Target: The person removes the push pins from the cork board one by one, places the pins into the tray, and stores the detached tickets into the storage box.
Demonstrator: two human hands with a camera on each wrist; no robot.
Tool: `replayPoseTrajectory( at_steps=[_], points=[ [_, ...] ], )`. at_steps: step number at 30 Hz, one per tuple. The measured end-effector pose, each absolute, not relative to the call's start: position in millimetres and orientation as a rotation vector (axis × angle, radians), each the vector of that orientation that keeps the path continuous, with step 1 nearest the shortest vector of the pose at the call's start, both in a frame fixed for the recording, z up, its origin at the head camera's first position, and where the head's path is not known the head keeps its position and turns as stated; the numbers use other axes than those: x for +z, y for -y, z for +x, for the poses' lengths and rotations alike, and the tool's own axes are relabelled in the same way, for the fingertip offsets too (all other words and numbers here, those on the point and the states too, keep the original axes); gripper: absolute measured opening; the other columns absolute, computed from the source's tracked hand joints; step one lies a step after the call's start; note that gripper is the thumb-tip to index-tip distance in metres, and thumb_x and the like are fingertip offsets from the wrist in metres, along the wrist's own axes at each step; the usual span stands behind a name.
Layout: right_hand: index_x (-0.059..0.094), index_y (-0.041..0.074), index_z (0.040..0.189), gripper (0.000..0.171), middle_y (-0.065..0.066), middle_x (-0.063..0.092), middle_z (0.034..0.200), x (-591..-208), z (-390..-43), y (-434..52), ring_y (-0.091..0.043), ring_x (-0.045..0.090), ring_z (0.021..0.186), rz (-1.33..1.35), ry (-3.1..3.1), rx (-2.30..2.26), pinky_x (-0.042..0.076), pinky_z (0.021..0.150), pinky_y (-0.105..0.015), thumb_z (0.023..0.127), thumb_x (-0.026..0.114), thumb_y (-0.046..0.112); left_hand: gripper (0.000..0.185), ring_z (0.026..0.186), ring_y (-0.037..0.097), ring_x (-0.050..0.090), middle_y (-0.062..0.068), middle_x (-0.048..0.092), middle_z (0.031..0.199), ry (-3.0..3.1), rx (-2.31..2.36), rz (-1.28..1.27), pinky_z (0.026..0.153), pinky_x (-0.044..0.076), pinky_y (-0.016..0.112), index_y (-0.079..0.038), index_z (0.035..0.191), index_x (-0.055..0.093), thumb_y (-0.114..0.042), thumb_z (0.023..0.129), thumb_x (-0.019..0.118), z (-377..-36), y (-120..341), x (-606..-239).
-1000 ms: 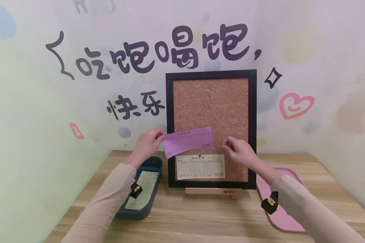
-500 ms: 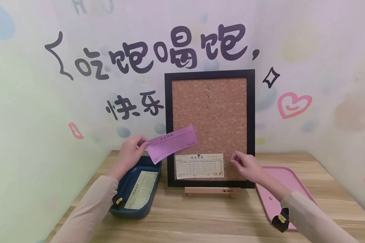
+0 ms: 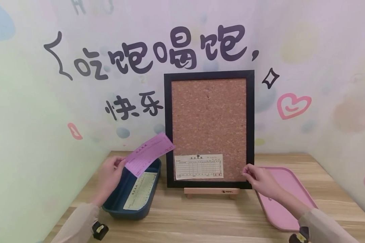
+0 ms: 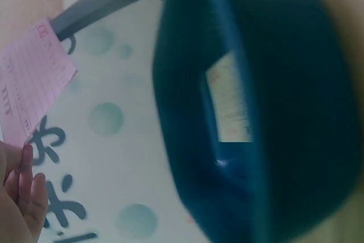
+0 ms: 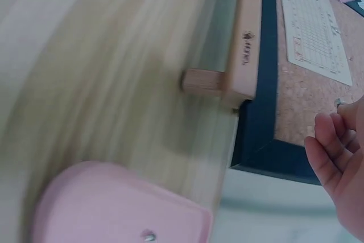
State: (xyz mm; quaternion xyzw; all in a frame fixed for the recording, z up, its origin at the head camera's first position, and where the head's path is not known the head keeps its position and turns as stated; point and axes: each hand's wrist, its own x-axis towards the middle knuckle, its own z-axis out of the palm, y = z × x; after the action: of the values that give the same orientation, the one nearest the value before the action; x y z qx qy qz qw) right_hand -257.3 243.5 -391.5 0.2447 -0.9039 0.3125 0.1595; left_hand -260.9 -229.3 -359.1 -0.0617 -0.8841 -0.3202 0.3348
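Note:
My left hand pinches a purple-pink printed receipt slip by its lower left corner, above the blue bin. The slip tilts up to the right, its far end overlapping the frame of the corkboard in the head view. A pale receipt slip is pinned low on the cork. My right hand, at the board's lower right corner, pinches a small shiny pushpin between thumb and finger. Another pale slip lies in the bin.
The board stands on a wooden easel on the wood-grain table. At the right lies a pink tray with a small metallic pin in it. A decorated wall rises behind.
My left hand has drawn the purple-pink slip left and down, off the cork to over the bin. My right hand has moved down and right, from the cork to the board's lower right corner.

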Motion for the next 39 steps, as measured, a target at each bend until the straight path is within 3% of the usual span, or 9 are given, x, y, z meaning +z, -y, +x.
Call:
replayPoseTrajectory(
  at_steps=[3,9,16,21,27,39],
  points=[
    [0.055,0.008,0.082,0.007,0.013,0.039,0.054,-396,-254,-247,0.002,0.039,0.040,0.696,2.580,0.869,0.033,0.039,-0.020,0.087,0.057,0.005,0.011,0.070,0.022,0.052,0.015,0.062,0.082,2.291,-0.863,-0.104,0.060,0.044,0.025,0.004,0.092,0.064,-0.005,0.086,0.060,-254,238,-368],
    [0.055,0.005,0.085,0.006,0.009,0.043,0.053,-397,-251,-258,0.000,0.040,0.041,0.673,2.611,0.944,0.035,0.038,-0.022,0.090,0.054,0.007,0.006,0.063,0.024,0.054,0.016,0.061,0.072,2.206,-0.820,-0.036,0.056,0.042,0.024,0.007,0.083,0.064,0.001,0.081,0.063,-247,249,-388],
    [0.052,0.007,0.081,0.009,0.010,0.040,0.054,-402,-245,-273,0.000,0.042,0.041,0.693,2.591,0.950,0.038,0.039,-0.022,0.089,0.054,0.003,0.004,0.058,0.018,0.054,0.013,0.063,0.067,2.197,-0.786,0.033,0.052,0.037,0.012,0.005,0.081,0.064,0.001,0.079,0.064,-239,258,-398],
    [0.053,0.008,0.081,0.010,0.009,0.042,0.055,-408,-242,-288,-0.001,0.045,0.041,0.664,2.588,0.960,0.041,0.041,-0.022,0.088,0.055,0.002,0.007,0.058,0.017,0.054,0.012,0.064,0.068,2.256,-0.794,0.112,0.052,0.039,0.020,0.004,0.082,0.065,-0.002,0.080,0.063,-233,261,-401],
    [0.054,0.005,0.081,0.008,0.007,0.045,0.056,-419,-242,-310,-0.003,0.045,0.041,0.662,2.573,0.983,0.039,0.039,-0.022,0.087,0.056,0.000,0.013,0.062,0.026,0.059,0.014,0.064,0.069,2.354,-0.828,0.168,0.054,0.041,0.030,0.005,0.082,0.065,-0.007,0.082,0.060,-228,257,-405],
    [0.052,-0.002,0.081,0.011,-0.002,0.044,0.056,-441,-234,-338,-0.008,0.042,0.038,0.607,2.589,1.047,0.035,0.035,-0.023,0.085,0.050,-0.012,0.015,0.065,0.028,0.060,0.015,0.066,0.073,2.442,-0.853,0.242,0.054,0.041,0.031,0.003,0.080,0.064,-0.010,0.082,0.058,-231,247,-416]
  ],
)
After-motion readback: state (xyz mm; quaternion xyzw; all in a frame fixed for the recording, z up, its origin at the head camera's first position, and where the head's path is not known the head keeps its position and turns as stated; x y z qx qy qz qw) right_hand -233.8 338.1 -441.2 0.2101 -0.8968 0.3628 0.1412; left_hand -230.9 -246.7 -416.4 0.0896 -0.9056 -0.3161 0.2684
